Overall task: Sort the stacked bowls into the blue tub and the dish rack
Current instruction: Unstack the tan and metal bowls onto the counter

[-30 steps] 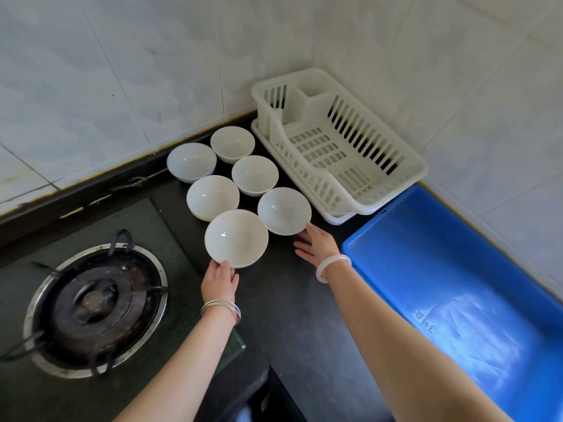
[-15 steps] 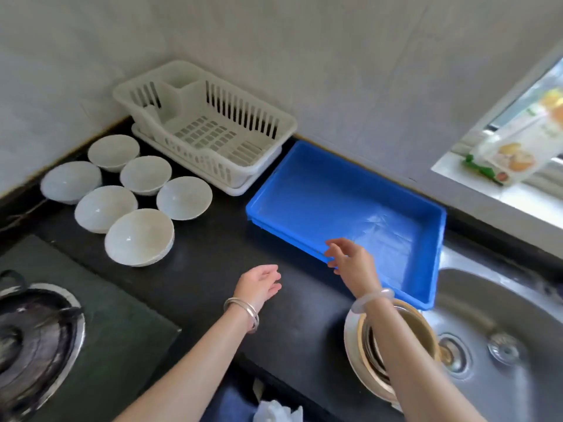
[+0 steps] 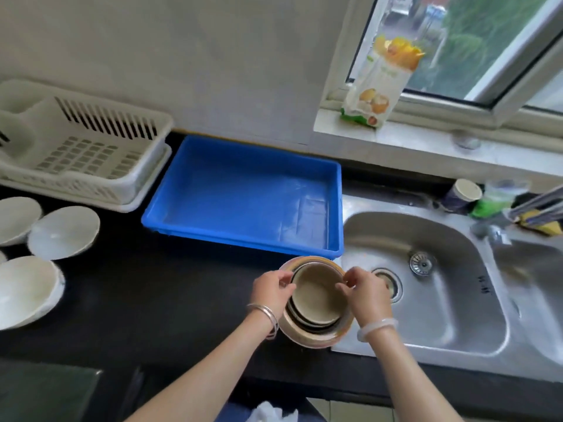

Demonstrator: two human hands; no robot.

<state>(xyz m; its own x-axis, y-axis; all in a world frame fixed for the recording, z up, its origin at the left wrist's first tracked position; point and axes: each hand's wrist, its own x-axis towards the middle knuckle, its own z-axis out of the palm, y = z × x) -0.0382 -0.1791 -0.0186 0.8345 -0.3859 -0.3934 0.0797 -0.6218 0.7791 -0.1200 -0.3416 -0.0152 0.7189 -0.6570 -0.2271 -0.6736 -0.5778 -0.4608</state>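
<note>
Gripping the stacked bowls (image 3: 315, 301) at the near counter edge, beside the sink (image 3: 426, 284).
I pinch the top bowl's rim with left hand (image 3: 272, 290) and right hand (image 3: 364, 292), likely to free it; blue tub (image 3: 243, 196) waits just beyond.

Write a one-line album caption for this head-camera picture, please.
Both hands, left and right, grip the top bowl of the nested stack beside the empty blue tub.

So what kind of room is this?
Most likely a home kitchen: there's a steel sink, a dish rack by the wall, and both hands on stacked bowls.
</note>
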